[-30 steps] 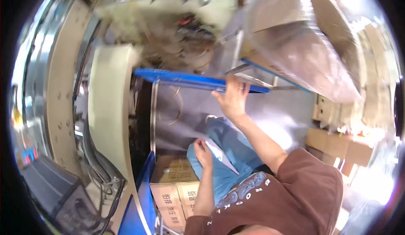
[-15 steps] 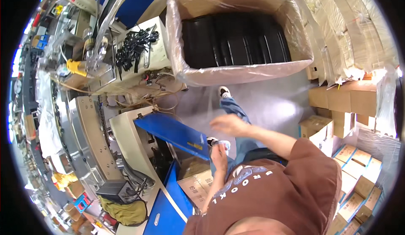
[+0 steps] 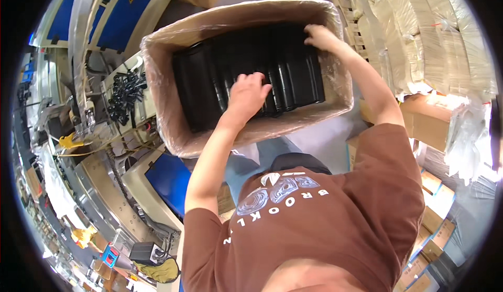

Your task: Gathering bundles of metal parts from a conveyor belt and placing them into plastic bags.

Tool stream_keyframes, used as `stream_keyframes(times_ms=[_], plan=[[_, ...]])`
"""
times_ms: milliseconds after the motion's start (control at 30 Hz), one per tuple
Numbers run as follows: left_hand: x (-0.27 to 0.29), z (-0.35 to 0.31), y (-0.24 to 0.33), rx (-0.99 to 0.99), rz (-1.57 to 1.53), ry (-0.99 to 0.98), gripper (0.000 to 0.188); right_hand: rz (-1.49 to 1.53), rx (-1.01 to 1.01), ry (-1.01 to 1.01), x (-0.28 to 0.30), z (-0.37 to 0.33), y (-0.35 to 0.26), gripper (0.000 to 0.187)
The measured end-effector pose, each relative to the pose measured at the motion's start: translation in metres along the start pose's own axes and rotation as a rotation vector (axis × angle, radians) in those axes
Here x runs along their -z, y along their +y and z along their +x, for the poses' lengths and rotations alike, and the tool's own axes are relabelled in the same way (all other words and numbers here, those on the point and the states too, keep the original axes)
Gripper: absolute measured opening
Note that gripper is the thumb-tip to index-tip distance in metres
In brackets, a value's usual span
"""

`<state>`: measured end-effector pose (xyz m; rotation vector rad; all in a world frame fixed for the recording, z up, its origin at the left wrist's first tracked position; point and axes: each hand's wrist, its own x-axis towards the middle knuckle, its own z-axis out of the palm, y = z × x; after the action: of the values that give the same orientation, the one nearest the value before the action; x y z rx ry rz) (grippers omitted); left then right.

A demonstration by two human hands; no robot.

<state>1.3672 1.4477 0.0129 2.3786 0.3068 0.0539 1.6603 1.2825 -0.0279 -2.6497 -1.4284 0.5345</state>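
A large cardboard box point(image 3: 175, 148) wrapped in clear film stands open in front of me. Inside lie black ridged pieces point(image 3: 196, 85) with glossy raised edges, packed side by side; their exact kind cannot be made out. Over the middle of them is my left hand point(image 3: 248, 97), thumb apart from the fingers, with the fingertips at a ridge. My right hand point(image 3: 323, 36) reaches over the box's right side to the far right corner of the black pieces, its fingers slightly bent and apart. I see nothing gripped in either hand.
Left of the box, a bundle of black cables point(image 3: 126, 95) lies on a light machine top. A blue panel point(image 3: 170, 182) is on the machine at lower left. Film-wrapped cardboard stacks point(image 3: 414, 40) stand at the right, with more cartons point(image 3: 432, 218) at lower right.
I have moved up to the box, which now sits nearer and further left in view. Both hands have gone from beside my legs to the black pieces inside it.
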Motion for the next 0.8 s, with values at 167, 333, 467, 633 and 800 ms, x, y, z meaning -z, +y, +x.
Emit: stream_keyframes(times_ms=[167,333,467,633,800], plan=[[-0.077,0.061,-0.01,-0.121,0.202,-0.391,0.037,0.687,-0.397,0.232,-0.035,-0.02,-0.016,0.036],[-0.113,0.117,-0.02,-0.147,0.321,-0.19,0.032,1.364,-1.056,0.094,-0.075,-0.109,-0.061,0.033],[-0.139,0.153,-0.041,-0.186,0.328,-0.103,0.03,1.984,-1.781,0.641,-0.072,-0.095,-0.118,0.039],[-0.163,0.197,-0.011,-0.296,0.322,-0.182,0.03,1.519,-2.0,0.842,-0.209,-0.093,-0.043,0.041],[-0.196,0.224,0.039,-0.394,0.269,-0.348,0.031,1.074,-2.255,0.487,-0.224,-0.105,-0.02,0.051]])
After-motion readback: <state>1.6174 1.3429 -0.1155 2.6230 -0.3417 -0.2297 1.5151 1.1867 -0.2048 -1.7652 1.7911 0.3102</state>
